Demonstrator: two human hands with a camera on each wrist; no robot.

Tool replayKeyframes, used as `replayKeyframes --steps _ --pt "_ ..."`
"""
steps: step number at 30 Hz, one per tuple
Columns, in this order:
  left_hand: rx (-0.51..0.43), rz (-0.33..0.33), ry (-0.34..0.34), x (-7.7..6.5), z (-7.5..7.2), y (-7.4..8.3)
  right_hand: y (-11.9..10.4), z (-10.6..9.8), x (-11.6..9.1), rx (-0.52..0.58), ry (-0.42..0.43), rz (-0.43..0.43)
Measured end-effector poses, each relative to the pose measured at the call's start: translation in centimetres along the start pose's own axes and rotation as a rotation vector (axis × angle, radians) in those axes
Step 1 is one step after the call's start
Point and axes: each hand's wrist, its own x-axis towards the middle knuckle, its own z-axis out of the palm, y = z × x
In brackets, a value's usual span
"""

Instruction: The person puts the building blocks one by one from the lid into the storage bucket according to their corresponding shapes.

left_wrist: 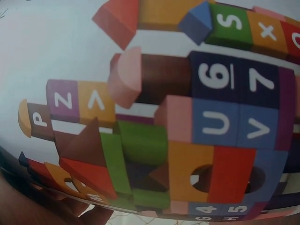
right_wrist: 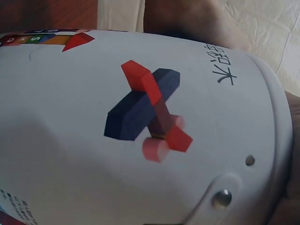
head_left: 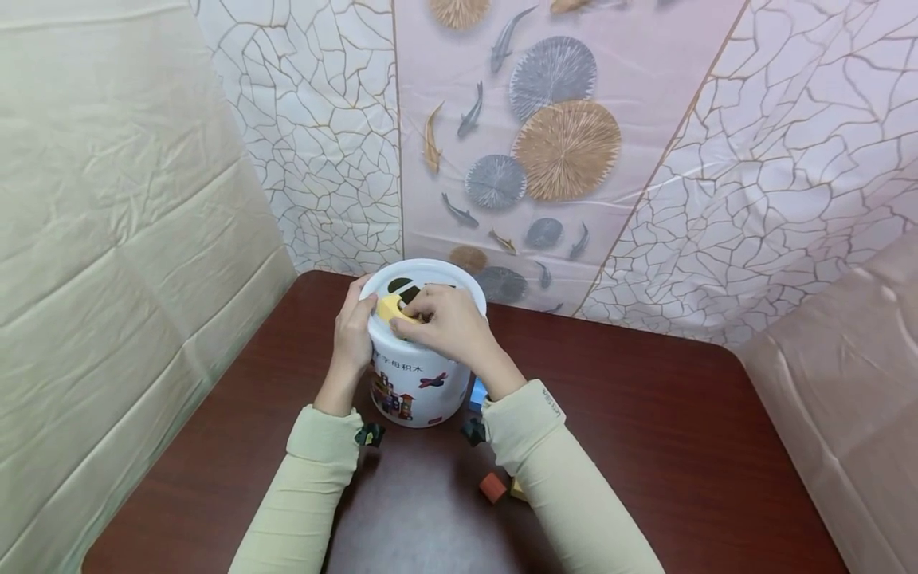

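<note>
A white bucket (head_left: 423, 391) printed with pictures of toy blocks stands upright on the table. Its white lid (head_left: 469, 288) has dark cut-out holes. My left hand (head_left: 352, 331) grips the bucket's left side, with the thumb up by the rim. Over the front left of the lid, my right hand (head_left: 450, 319) pinches a yellow block (head_left: 390, 308). The block's lower part is hidden by the fingers, so I cannot tell if it sits in a hole. Both wrist views are mostly filled by the bucket's printed wall (left_wrist: 75, 42), (right_wrist: 70, 117).
An orange-red block (head_left: 492, 487) lies on the dark red table (head_left: 645, 446). Beside it a yellowish block (head_left: 518, 490) is partly covered by the right sleeve. Something blue (head_left: 476, 395) shows at the bucket's right. A patterned cloth (head_left: 495, 143) hangs behind the table.
</note>
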Motion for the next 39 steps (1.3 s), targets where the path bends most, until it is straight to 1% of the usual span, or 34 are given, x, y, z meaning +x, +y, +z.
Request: replayKeyframes --steps 3,6,8,10,13,15,16,17,19,20,21,22,23,24,26,28,29,30,31,33,35,39 --pt "-0.009 0.001 0.009 0.0 0.0 0.0 0.0 0.3 0.1 -0.034 0.004 -0.009" --pt "-0.013 0.006 0.018 0.1 0.1 -0.1 0.3 0.3 0.0 0.020 0.042 -0.056" --pt "-0.013 0.010 0.024 0.1 0.1 -0.1 0.8 0.0 -0.1 0.122 0.094 -0.078" --pt "-0.014 0.016 0.028 0.1 0.2 -0.2 1.3 -0.5 -0.6 0.294 0.142 -0.073" --pt "-0.017 0.020 0.027 0.2 0.3 -0.3 2.3 -1.6 -1.9 0.547 0.222 -0.029" --pt "-0.017 0.018 0.025 0.2 0.4 -0.4 3.3 -2.4 -3.1 0.623 0.285 -0.026" --pt "-0.018 0.016 0.024 0.2 0.4 -0.4 4.1 -2.8 -3.7 0.600 0.323 -0.038" --pt "-0.017 0.013 0.026 0.1 0.4 -0.4 4.9 -3.1 -4.4 0.551 0.362 -0.052" --pt "-0.022 0.011 0.026 0.1 0.4 -0.3 6.7 -3.7 -5.7 0.392 0.419 -0.049" --pt "-0.022 0.010 0.030 0.1 0.3 -0.3 7.7 -3.9 -6.4 0.298 0.422 -0.032" --pt "-0.025 0.010 0.032 0.1 0.3 -0.3 8.8 -4.0 -7.0 0.202 0.402 -0.006" --pt "-0.028 0.011 0.032 0.0 0.2 -0.3 9.8 -4.0 -7.7 0.119 0.351 0.017" --pt "-0.030 0.013 0.032 0.0 0.2 -0.2 10.8 -3.9 -8.3 0.056 0.270 0.042" --pt "-0.030 0.013 0.031 0.0 0.2 -0.2 11.8 -3.6 -9.0 -0.012 0.169 0.058" --pt "-0.030 0.017 0.028 -0.1 0.1 -0.2 13.7 -2.9 -10.3 -0.109 -0.057 0.068" --pt "-0.032 0.021 0.023 -0.1 0.1 -0.2 15.2 -2.0 -11.5 -0.159 -0.268 0.086" --pt "-0.030 0.023 0.022 -0.1 0.1 -0.2 15.8 -1.6 -12.0 -0.169 -0.350 0.104" --pt "-0.031 0.025 0.020 -0.1 0.1 -0.2 16.3 -1.2 -12.4 -0.181 -0.411 0.118" --pt "-0.032 0.027 0.020 -0.1 0.1 -0.2 16.7 -0.9 -12.8 -0.183 -0.453 0.136" --pt "-0.029 0.027 0.021 -0.1 0.2 -0.3 17.3 -0.5 -13.3 -0.186 -0.484 0.167" --pt "-0.029 0.028 0.021 0.0 0.2 -0.3 17.7 -0.2 -13.5 -0.196 -0.468 0.163" --pt "-0.036 0.026 0.024 0.0 0.1 -0.3 18.0 0.1 -13.5 -0.243 -0.426 0.122"
